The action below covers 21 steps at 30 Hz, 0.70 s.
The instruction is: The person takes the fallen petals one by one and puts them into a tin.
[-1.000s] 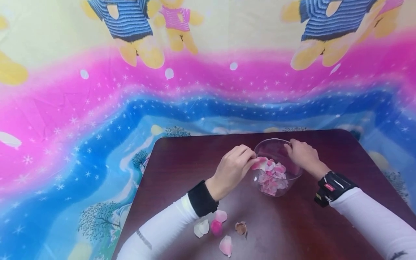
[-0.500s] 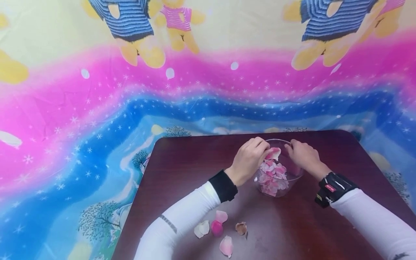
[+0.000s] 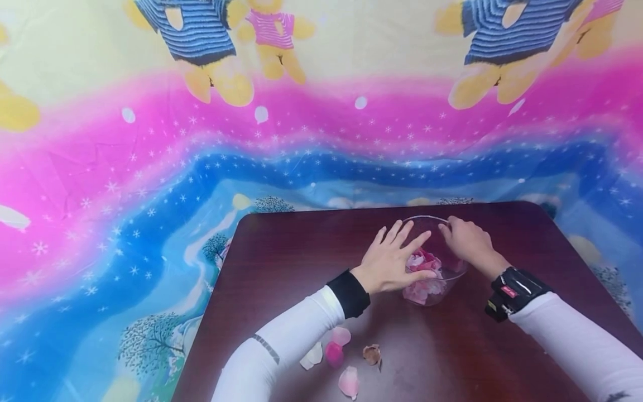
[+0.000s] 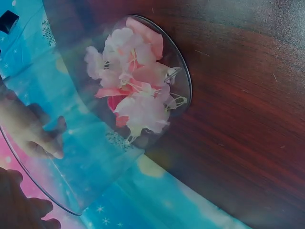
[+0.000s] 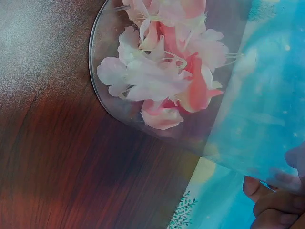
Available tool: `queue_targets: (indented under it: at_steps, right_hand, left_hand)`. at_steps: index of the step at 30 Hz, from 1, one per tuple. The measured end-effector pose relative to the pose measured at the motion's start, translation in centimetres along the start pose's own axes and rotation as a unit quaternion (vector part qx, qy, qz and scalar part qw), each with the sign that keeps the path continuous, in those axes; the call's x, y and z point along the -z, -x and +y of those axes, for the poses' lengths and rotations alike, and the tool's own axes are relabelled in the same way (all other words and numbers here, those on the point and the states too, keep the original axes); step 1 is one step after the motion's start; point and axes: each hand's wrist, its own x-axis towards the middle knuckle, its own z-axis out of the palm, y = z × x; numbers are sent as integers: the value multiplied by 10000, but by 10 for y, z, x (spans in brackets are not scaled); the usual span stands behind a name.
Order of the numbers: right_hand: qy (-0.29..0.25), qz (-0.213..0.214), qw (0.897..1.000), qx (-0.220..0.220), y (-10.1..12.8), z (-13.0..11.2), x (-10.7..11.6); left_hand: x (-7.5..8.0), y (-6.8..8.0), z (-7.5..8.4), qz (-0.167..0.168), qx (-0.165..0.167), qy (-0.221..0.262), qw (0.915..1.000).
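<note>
Left hand (image 3: 390,261) is spread flat, fingers straight over the mouth of the clear round glass bowl (image 3: 454,272) of pink petals (image 3: 424,262). The bowl sits upright on the dark wood worktop (image 3: 281,262), mouth up. Right hand (image 3: 468,241), just across it, pinches the far rim in its grip.

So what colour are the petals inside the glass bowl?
The petals are pink and white, some deeper coral; the right wrist view shows them best.

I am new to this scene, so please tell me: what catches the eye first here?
A clear bowl full of pink and white petals stands on the dark table. The left hand lies open over it, and the right hand grips its far rim. A few loose petals lie near the front edge.
</note>
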Motion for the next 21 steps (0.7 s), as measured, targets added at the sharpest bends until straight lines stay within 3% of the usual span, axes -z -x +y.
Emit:
queue_targets:
  at_steps: [15, 21]
  right_hand:
    - [14, 18, 10000, -8, -3, 1, -1]
    - [-18, 15, 10000, -25, -3, -1, 1]
  left_hand:
    - [-1, 19, -2, 281, -194, 32, 9994]
    - [-1, 33, -6, 147, -247, 49, 9996]
